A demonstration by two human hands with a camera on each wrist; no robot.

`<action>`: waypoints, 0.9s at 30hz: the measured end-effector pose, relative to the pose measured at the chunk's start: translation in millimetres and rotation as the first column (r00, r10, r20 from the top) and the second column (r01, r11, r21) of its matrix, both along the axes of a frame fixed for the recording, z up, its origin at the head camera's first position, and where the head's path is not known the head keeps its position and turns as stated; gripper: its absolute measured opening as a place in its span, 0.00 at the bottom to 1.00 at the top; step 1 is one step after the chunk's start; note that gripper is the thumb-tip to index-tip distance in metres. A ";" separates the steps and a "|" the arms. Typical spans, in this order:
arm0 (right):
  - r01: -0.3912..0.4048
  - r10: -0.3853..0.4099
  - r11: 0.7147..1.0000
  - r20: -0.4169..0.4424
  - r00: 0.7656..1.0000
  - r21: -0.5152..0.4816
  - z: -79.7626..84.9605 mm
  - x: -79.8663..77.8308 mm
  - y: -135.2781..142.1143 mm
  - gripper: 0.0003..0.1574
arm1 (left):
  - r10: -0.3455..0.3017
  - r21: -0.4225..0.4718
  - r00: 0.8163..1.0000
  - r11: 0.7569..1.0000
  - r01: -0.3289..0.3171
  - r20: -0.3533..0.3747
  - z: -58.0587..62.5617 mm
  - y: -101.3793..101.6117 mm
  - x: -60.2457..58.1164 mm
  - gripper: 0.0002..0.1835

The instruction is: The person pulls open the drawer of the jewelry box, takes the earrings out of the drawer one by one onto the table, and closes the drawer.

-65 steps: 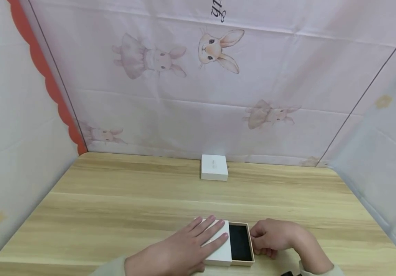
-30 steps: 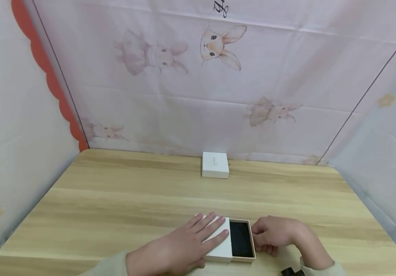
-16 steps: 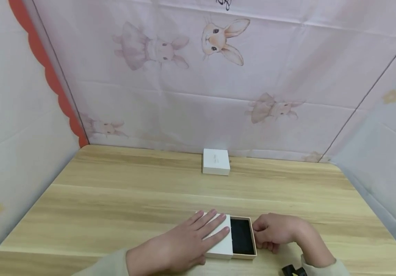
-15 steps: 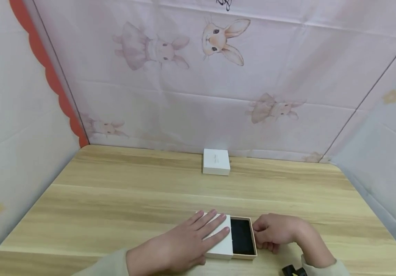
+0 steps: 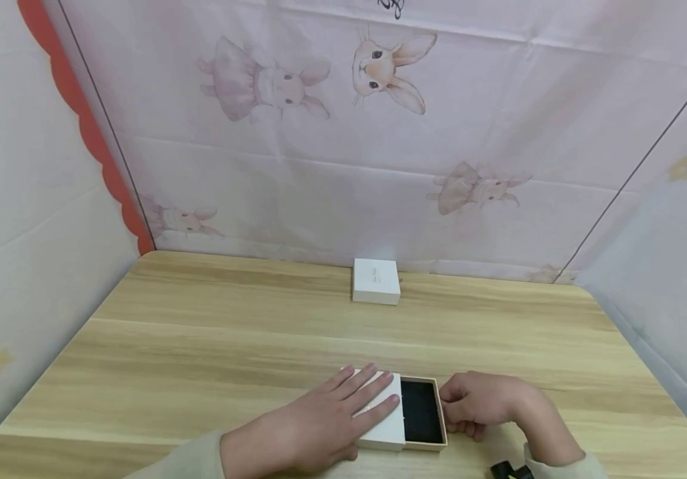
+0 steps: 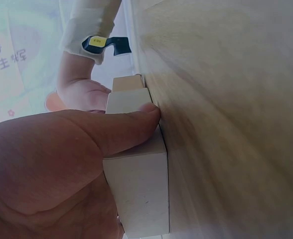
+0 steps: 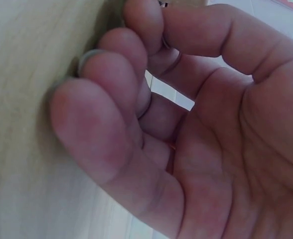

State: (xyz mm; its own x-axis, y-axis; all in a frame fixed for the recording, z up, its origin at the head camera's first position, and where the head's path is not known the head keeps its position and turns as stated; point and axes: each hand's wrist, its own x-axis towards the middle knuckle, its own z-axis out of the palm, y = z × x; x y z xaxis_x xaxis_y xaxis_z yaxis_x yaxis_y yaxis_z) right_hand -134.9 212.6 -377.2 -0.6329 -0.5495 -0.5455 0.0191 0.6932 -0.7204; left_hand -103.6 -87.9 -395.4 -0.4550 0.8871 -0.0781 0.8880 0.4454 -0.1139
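Observation:
A white slide-out drawer box lies on the table, its tan-edged tray partly out to the right and showing a black lining. My left hand presses on the sleeve with straight, spread fingers across the top. In the left wrist view, the thumb lies along the sleeve's near side. At the tray's right end, my right hand pinches with bent thumb and forefinger; the exact spot it grips is hidden. The right wrist view shows its other fingers curled close over the table.
Near the back edge of the wooden table stands a second white box with small print on its lid. Printed rabbit cloth rises behind it, with pale cloth at both sides. A black strap piece sits by the right sleeve.
The head view has tilted slightly, so everything sits a little higher in it. Both hands keep their places on the box, and the tray stays partly out.

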 end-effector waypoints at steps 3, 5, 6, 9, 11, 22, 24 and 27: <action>-0.005 0.005 1.000 0.003 1.000 -0.008 -2.1 1.3 0.7 0.11 | -0.006 -0.010 1.000 1.000 0.006 -0.004 -0.9 0.4 1.3 0.48; -0.008 0.008 1.000 0.003 1.000 -0.011 -3.1 1.9 1.5 0.10 | -0.009 -0.010 1.000 1.000 0.009 -0.006 -2.1 0.7 1.8 0.48; -0.007 0.007 1.000 0.002 1.000 -0.012 -3.5 2.2 1.8 0.10 | -0.008 -0.009 1.000 1.000 0.008 -0.006 -2.6 0.7 2.0 0.48; -0.003 0.003 1.000 0.001 1.000 -0.008 -3.8 2.4 2.2 0.10 | -0.006 -0.003 1.000 1.000 0.006 0.000 -2.9 0.9 2.2 0.49; -0.002 0.002 1.000 0.000 1.000 -0.007 -3.3 2.5 2.5 0.10 | -0.005 -0.003 1.000 1.000 0.005 -0.002 -2.1 0.9 2.2 0.49; 0.004 -0.004 1.000 0.001 1.000 0.000 -2.5 0.9 0.2 0.10 | 0.002 -0.002 1.000 1.000 -0.002 0.013 -1.2 0.2 1.1 0.48; 0.006 -0.006 1.000 -0.001 1.000 0.009 -1.9 0.3 0.4 0.10 | 0.003 0.001 1.000 1.000 -0.003 0.011 -1.1 0.3 0.3 0.47; 0.009 -0.009 1.000 -0.007 1.000 0.024 0.2 -1.4 0.6 0.10 | 0.002 0.007 1.000 1.000 -0.002 -0.005 -0.5 0.5 -1.0 0.47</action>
